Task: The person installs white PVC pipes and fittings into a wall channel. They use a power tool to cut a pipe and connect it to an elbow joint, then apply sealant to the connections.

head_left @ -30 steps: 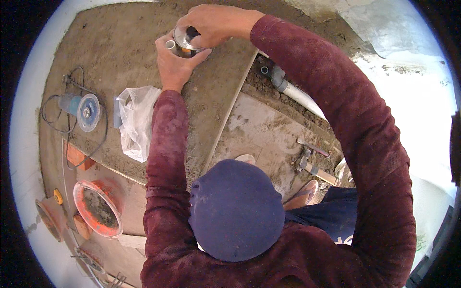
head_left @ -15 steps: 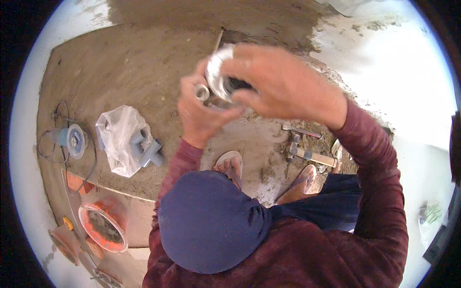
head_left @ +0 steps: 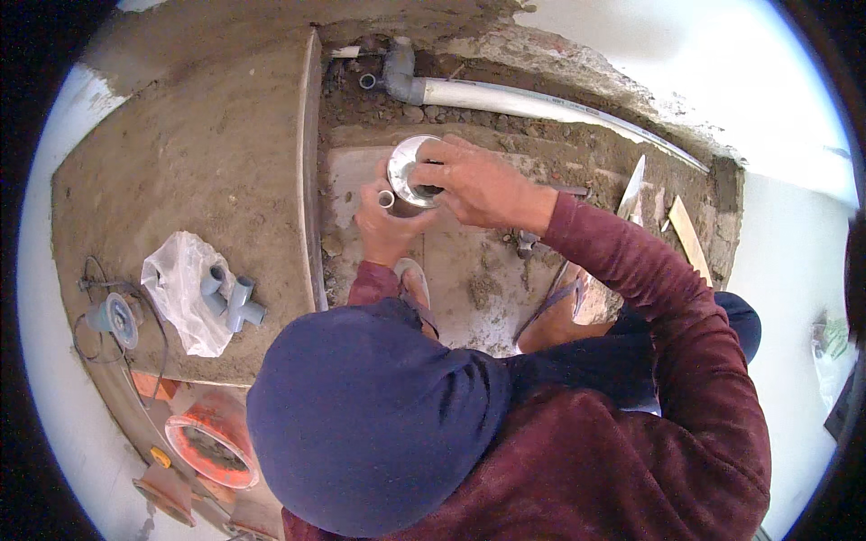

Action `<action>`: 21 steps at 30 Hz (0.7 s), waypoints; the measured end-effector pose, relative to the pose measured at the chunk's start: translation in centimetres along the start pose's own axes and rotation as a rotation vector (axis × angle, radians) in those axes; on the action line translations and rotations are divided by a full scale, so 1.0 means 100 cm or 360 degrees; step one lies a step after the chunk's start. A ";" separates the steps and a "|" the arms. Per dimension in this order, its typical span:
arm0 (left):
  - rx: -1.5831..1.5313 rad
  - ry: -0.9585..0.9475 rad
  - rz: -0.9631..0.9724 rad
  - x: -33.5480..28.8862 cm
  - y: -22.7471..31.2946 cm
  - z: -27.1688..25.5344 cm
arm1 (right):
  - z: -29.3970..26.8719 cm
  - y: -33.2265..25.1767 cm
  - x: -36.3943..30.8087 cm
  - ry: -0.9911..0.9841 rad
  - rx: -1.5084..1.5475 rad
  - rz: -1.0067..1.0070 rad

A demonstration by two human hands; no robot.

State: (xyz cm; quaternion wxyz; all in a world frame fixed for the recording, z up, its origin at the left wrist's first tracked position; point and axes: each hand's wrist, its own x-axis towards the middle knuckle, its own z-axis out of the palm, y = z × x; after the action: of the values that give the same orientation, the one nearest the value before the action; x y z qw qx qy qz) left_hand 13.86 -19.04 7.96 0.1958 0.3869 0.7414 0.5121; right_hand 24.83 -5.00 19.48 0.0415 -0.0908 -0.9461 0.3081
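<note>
A round, hollow silvery-white piece (head_left: 398, 168) with a dark opening is held up between my hands, over the ground trench. My left hand (head_left: 386, 233) grips it from below, its fingers wrapped round the near side. A short pale tube end (head_left: 386, 199) sticks out beside it at my left fingers; whether the two are joined I cannot tell. My right hand (head_left: 483, 185) is closed over the right side of the rim, fingertips reaching into the opening. Beyond, a grey elbow (head_left: 400, 72) joins a long white pipe (head_left: 532, 101) lying in the dirt. A small grey pipe end (head_left: 367, 81) stands beside the elbow.
At left, a clear plastic bag (head_left: 185, 279) lies with grey pipe fittings (head_left: 242, 305) beside a corded angle grinder (head_left: 113, 320). An orange bucket (head_left: 203, 442) stands lower left. A board edge (head_left: 309, 171) borders the trench. A wood strip (head_left: 689, 233) lies at right.
The view has shifted, bringing the pipe and elbow behind my hands into sight. My hands still hold the round piece, now less blurred. My right forearm now covers most of the hammer.
</note>
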 end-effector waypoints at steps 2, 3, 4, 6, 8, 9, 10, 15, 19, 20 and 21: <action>0.0001 -0.0062 0.0077 0.004 0.005 -0.005 | -0.013 -0.001 0.000 0.0053 -0.0058 -0.0143; -0.0021 -0.0061 0.0126 0.007 0.007 -0.007 | -0.017 -0.001 0.001 0.0052 -0.0003 -0.0106; -0.0042 -0.0057 0.0175 0.009 0.007 -0.008 | -0.021 -0.001 0.002 0.0050 0.0052 -0.0073; -0.0096 -0.0076 0.0238 0.011 0.004 -0.008 | -0.028 -0.001 0.002 0.0069 0.0141 0.0029; -0.0102 -0.0100 0.0230 0.011 0.001 -0.011 | -0.034 0.000 0.001 0.0117 0.0220 0.0149; -0.0088 -0.0120 0.0190 0.011 0.002 -0.012 | -0.037 0.001 0.000 0.0118 0.0240 0.0193; -0.0074 -0.0139 0.0151 0.011 0.002 -0.013 | -0.040 0.002 -0.001 0.0119 0.0261 0.0237; 0.0014 -0.0243 0.0085 0.014 0.007 -0.024 | -0.055 0.006 -0.009 0.0104 0.0260 0.0400; -0.0121 -0.0169 0.0160 0.011 -0.009 -0.021 | -0.052 0.022 -0.019 0.0078 0.0634 0.0692; -0.0137 -0.0180 0.0139 0.010 -0.009 -0.021 | -0.049 0.030 -0.024 0.0072 0.0821 0.0824; -0.0153 -0.0192 0.0118 0.010 -0.008 -0.021 | -0.048 0.036 -0.029 0.0047 0.0957 0.0882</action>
State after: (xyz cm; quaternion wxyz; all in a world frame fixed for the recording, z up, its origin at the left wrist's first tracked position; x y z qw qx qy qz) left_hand 11.53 -19.67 8.19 0.2393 0.4344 0.6881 0.5297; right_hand 28.80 0.01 21.14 -0.0049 -0.3305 -0.7530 0.5690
